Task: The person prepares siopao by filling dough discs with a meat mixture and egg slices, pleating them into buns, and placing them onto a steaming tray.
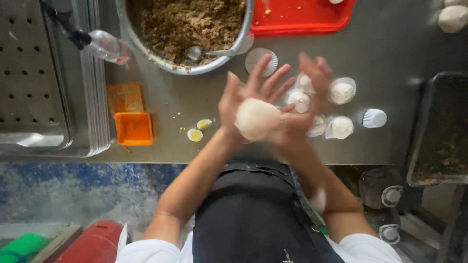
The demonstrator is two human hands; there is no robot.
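A round white piece of dough point(255, 118) lies between my two hands above the near edge of the steel table point(390, 53). My left hand point(243, 95) has its fingers spread behind and under the dough. My right hand point(304, 104) is blurred and presses against the dough's right side. Just beyond my hands, several filled dough buns point(341, 91) sit on white paper cups on the table.
A big metal bowl of brown minced filling point(187, 24) with a spoon point(204, 51) stands at the back. Boiled egg pieces point(195, 135), an orange box point(133, 128), a spray bottle point(105, 45), a red tray point(302, 17), perforated steel trays point(34, 78) and a dark tray point(441, 131) surround it.
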